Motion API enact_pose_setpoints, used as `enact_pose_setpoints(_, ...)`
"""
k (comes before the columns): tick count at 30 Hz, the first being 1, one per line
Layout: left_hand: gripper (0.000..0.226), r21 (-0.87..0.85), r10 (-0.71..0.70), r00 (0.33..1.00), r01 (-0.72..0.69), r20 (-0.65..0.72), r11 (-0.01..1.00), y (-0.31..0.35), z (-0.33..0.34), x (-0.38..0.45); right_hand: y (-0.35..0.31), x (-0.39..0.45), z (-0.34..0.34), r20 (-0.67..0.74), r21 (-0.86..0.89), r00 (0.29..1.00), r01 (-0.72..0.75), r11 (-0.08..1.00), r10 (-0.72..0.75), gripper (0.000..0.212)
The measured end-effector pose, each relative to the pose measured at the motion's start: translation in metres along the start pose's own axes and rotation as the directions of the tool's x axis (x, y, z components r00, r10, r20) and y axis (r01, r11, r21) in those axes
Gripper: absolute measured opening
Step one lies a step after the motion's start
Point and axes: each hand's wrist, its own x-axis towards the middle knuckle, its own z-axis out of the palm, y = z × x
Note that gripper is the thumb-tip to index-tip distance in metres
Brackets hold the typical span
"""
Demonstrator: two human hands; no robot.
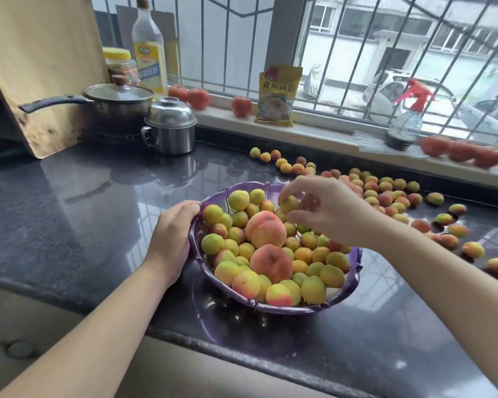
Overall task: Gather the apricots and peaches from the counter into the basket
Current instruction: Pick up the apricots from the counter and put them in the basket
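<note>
Right hand [325,208] hovered over the far rim of the basket [354,265], fingers curled around one apricot [289,204], with a second reddish fruit blurred against the palm. Left hand [174,234] gripped the basket rim at 9 o'clock, thumb on top and fingers wrapped down the outer wall.

The purple basket stood on the surface [69,214], a dark polished stone slab that reflected the window bars. It was filled with small yellow-green and orange apricots, and two peaches [266,229] lay on top near its centre. Loose apricots [385,193] lay scattered on the surface from 12 o'clock round to 3 o'clock of the basket, reaching back to the foot of the windowsill.

At 10 o'clock of the basket a lidded steel pot [170,127] stood on the surface, with a saucepan [115,101] under a glass lid just beside it at 9 o'clock of the pot. A wooden board [41,67] leaned behind the saucepan. An oil bottle [149,47] and a yellow-capped jar [120,66] stood at the rear left.

The windowsill [314,130] carried tomatoes [197,98], a yellow packet [278,94] and a spray bottle [406,122] with a red trigger head. The barred window [357,53] showed parked cars and a pale building outside.
</note>
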Motion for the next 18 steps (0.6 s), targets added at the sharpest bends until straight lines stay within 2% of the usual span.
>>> enact_pose_setpoints(3, 0.032, 0.012, 0.009, 1.000, -0.009, 0.013, 1.000, -0.001, -0.003, 0.001, 0.004, -0.009, 0.008, 0.131, -0.143, 0.991, 0.031, 0.989, -0.012, 0.028)
enact_pose_setpoints(7, 0.033, -0.002, -0.005, 1.000, 0.005, 0.012, 1.000, -0.001, -0.002, 0.002, 0.007, -0.018, 0.008, 0.197, -0.269, 0.980, 0.024, 0.963, 0.030, 0.029)
enact_pose_setpoints(11, 0.035, 0.016, -0.006, 1.000, 0.006, 0.006, 1.000, -0.003, -0.003, 0.003, 0.000, -0.021, 0.006, 0.262, -0.336, 0.965, 0.062, 0.940, 0.030, 0.029)
enact_pose_setpoints(18, 0.030, 0.000, -0.005, 1.000, 0.005, 0.015, 1.000, -0.005, -0.004, 0.005, -0.005, -0.019, 0.009, 0.269, -0.354, 0.963, 0.072, 0.933, 0.028, 0.025)
